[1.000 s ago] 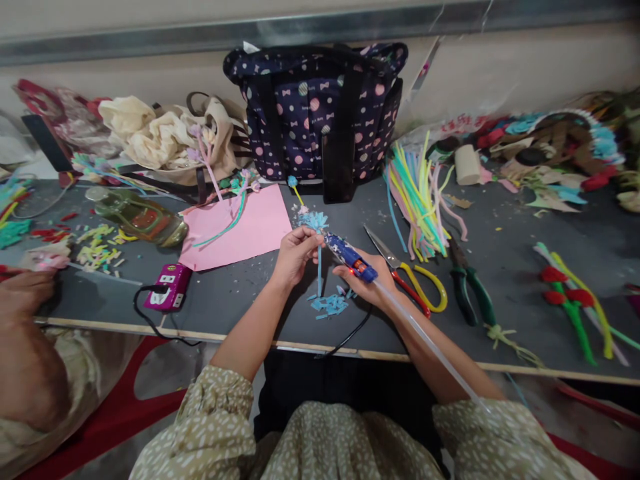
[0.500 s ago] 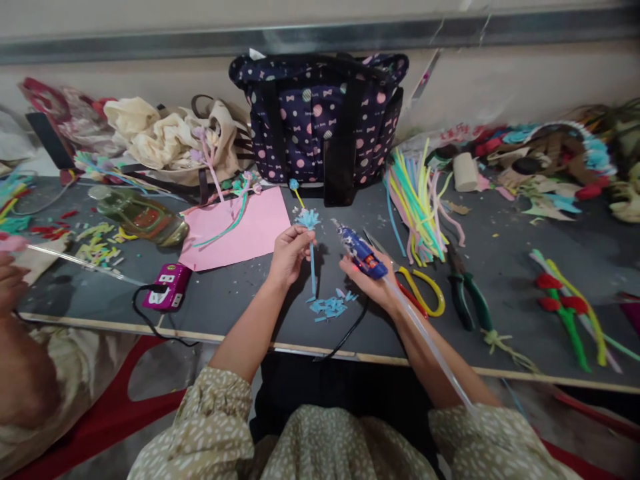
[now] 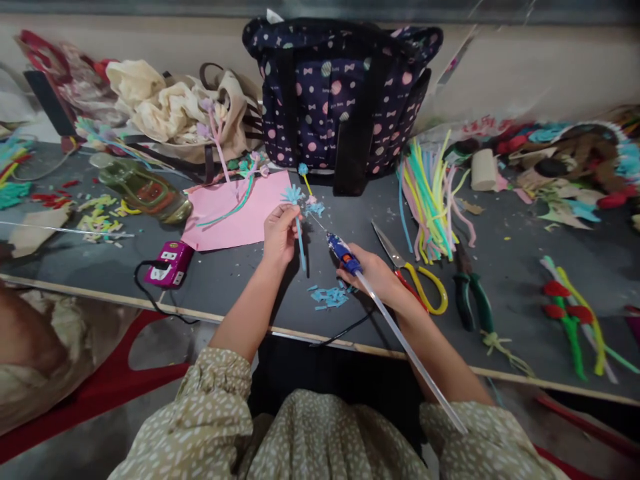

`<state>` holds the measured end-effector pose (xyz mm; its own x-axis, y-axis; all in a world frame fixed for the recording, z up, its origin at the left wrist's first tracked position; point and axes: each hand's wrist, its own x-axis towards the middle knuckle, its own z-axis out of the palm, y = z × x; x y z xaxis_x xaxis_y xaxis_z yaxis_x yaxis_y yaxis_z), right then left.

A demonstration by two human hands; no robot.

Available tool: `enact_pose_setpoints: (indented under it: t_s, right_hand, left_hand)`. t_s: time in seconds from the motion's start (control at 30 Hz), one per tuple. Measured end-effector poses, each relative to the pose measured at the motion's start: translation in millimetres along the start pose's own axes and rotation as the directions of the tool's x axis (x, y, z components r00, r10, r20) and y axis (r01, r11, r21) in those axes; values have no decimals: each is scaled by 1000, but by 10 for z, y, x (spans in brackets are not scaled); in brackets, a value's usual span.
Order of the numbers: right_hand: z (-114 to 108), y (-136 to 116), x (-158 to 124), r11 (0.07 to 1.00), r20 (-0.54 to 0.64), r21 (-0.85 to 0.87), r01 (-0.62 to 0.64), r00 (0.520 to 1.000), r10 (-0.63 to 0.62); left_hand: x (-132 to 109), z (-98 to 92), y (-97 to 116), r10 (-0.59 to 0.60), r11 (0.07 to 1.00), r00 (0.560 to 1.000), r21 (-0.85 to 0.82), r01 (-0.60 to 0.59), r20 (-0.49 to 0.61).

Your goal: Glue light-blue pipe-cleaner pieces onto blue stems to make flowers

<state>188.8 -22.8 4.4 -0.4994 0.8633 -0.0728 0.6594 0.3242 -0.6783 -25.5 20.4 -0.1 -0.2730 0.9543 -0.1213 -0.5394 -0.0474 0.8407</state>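
Observation:
Pinched in my left hand [image 3: 281,233] is a blue pipe-cleaner flower [image 3: 293,194], its spiky head above the fingers and its stem pointing down. My right hand [image 3: 373,273] is closed around a blue hot glue gun [image 3: 343,253], with a long clear glue stick trailing out of its back. A thin strand runs from the nozzle up and left toward the flower. Short blue cut pieces [image 3: 331,297] lie on the table between my forearms. Beyond the nozzle lies a small yellow-stemmed flower [image 3: 303,171] with a blue top, beside more blue bits.
Scissors [image 3: 417,273] and green-handled pliers [image 3: 470,287] lie right of my right hand. Behind stand a patterned bag [image 3: 320,93], a phone [image 3: 351,157] and a pipe-cleaner bundle [image 3: 430,200]. A bottle [image 3: 143,190], pink sheet [image 3: 225,230] and purple socket block [image 3: 169,264] are left.
The blue flower in my left hand has moved left, away from the small yellow-stemmed flower. The glue gun has shifted left and slightly down, and a thin strand now shows at its nozzle.

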Motion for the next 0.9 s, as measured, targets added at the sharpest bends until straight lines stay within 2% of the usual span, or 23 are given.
enact_pose_setpoints:
  t_s: [0.23,0.5,0.63,0.8,0.9]
  right_hand:
    - [30,-117,-23,996,103,-36,87,991,-82]
    - [-89,-30,-41,982,220,120,144,961,-168]
    - [-79,-4,-39,982,271,118,146,947,-173]
    - [-44,-4,-40,986,289,79,146,943,-162]
    - [-32,40,-35,980,243,121,158,952,-184]
  left_hand:
    - [61,-60,43,89,996,992,4,-89,-95]
    - [87,-81,19,89,996,987,14,-88,-134]
    - [101,-93,-4,85,996,987,-8,-87,-133]
    - [112,-102,-22,94,995,987,-14,-97,-134]
    - [105,-97,-24,104,994,987,-6,-106,-123]
